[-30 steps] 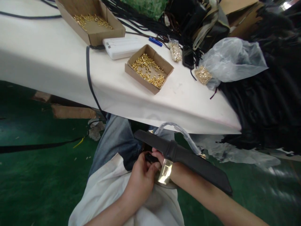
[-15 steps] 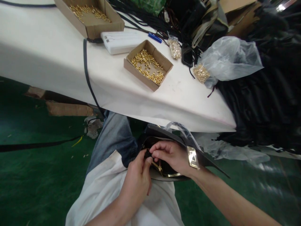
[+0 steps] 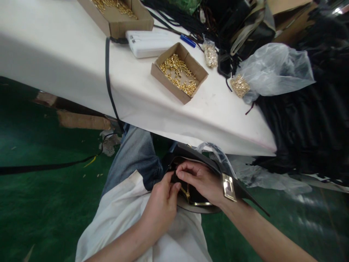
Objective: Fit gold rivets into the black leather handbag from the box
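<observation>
A black handbag (image 3: 197, 155) sits in my lap with its mouth open. My left hand (image 3: 162, 202) is closed on its near left edge, thumb and index finger pressed at the rim. My right hand (image 3: 201, 182) reaches into the opening, its thumb and fingertips pinched together close to the left fingertips. Whatever lies between the right fingertips is too small and dark to make out. A gold zipper (image 3: 202, 203) runs along the inside. Beside my right wrist hangs a gold clasp plate (image 3: 229, 187) on the bag's flap. Clear plastic wraps the handle (image 3: 222, 158).
On the white table (image 3: 131, 98) stands a cardboard box of small gold metal pieces (image 3: 170, 84), with a larger cardboard box (image 3: 116, 27) behind. Nearby are a white case (image 3: 149, 43), a blue pen-like object (image 3: 188, 40) and a plastic bag (image 3: 283, 69). Black material (image 3: 305, 120) covers the right end.
The view has shifted, so the table items appear farther right and slightly higher. Both hands stay at the bag's opening, with only small finger movements.
</observation>
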Tool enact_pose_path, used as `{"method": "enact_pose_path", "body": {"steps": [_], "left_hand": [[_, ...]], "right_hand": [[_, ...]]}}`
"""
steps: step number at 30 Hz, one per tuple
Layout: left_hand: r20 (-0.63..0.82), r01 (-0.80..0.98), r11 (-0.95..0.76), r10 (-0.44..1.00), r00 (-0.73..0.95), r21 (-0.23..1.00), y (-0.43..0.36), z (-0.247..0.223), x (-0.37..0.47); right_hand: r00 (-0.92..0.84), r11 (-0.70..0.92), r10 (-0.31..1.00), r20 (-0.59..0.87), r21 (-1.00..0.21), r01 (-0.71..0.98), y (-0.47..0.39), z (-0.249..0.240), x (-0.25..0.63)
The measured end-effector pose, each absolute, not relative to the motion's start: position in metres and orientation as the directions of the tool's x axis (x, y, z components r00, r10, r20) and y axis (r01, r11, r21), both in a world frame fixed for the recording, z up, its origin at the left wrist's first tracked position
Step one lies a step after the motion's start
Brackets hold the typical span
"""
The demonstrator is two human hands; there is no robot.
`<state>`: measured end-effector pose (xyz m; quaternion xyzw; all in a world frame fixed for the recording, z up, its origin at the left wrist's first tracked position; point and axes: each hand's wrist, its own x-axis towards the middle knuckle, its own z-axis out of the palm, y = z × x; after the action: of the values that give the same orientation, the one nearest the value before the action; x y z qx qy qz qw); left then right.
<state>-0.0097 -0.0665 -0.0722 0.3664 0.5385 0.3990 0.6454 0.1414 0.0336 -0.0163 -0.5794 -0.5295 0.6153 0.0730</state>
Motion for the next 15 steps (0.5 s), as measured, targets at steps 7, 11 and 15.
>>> {"method": "enact_pose_path", "body": {"steps": [7, 11, 15], "left_hand": [[-0.403, -0.119, 0.418, 0.906, 0.130, 0.901, -0.0644, -0.0700, -0.0112], [-0.409, -0.147, 0.429, 0.900, 0.149, 0.891, -0.0630, -0.0704, -0.0114], [-0.416, -0.194, 0.437, 0.898, 0.144, 0.878, -0.0624, -0.0714, -0.0126]], "right_hand": [[-0.345, -0.425, 0.682, -0.645, -0.733, 0.531, 0.0354, -0.0167, 0.1399], [-0.348, -0.424, 0.681, -0.644, -0.734, 0.530, 0.0349, -0.0163, 0.1401], [-0.321, -0.424, 0.700, -0.638, -0.733, 0.533, 0.0300, -0.0192, 0.1396]]}}
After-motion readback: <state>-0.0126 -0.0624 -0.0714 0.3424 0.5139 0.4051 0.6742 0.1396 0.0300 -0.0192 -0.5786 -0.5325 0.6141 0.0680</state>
